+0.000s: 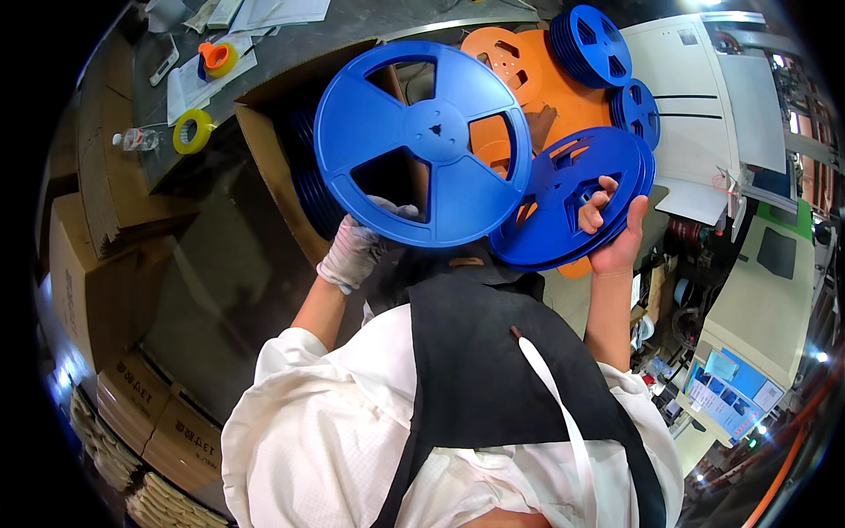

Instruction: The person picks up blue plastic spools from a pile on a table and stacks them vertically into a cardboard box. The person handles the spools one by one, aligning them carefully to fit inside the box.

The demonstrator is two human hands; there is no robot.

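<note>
In my gloved left hand [359, 248] is a large blue plastic reel [440, 132], gripped at its lower left rim, its flat face turned up toward me. Bare, my right hand [613, 231] grips several more blue reels [550, 189] stacked together, fingers through a cut-out and thumb at the outer edge. The single reel partly overlaps that stack in view. Behind the left-hand reel stands an open cardboard box [271, 167] with blue reels [312, 180] on edge inside, mostly hidden.
An orange round surface [563, 84] lies beyond my hands, bearing blue reel stacks [591, 46] and an orange reel [500, 57]. Papers, yellow tape [193, 131] and a bottle [136, 139] lie on the grey table [352, 19]. Cartons [163, 405] stand left; a machine [757, 299] stands right.
</note>
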